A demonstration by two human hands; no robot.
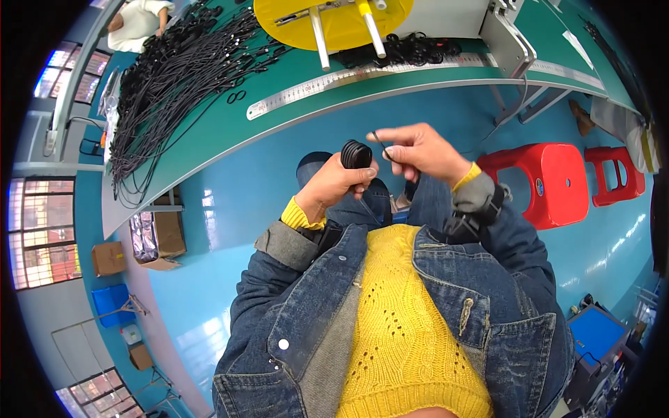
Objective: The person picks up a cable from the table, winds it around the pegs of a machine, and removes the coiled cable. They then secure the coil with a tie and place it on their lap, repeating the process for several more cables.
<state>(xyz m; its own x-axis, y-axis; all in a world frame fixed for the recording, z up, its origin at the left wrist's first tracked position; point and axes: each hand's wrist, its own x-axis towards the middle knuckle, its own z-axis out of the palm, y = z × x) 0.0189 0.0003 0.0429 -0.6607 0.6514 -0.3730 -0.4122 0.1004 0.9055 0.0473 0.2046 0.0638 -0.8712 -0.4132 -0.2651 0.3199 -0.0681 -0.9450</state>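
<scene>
Yellow sweater point(404, 313) nearest; left hand point(333, 182) closed around coiled black cable point(356, 155) above jeans point(433, 198), right hand point(426, 155) just beside, half-curled, fingers on thin black strand point(380, 144), denim sleeves point(516, 240) angled inward.

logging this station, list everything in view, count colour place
workbench: 1, green, top
cables: many, black, workbench left
metal ruler: 1+, silver, workbench edge
loops: many, black, behind ruler
disc: 1, yellow, top
stools: 2, red, right
cardboard boxes: 3+, brown, left
person: 1, white top, upper left
cable coil: 1, black, left hand
cord: 1, black, right hand
denim jacket: 1, blue, bottom
left hand: 1, yellow cuff, centre
right hand: 1, yellow cuff, centre
</scene>
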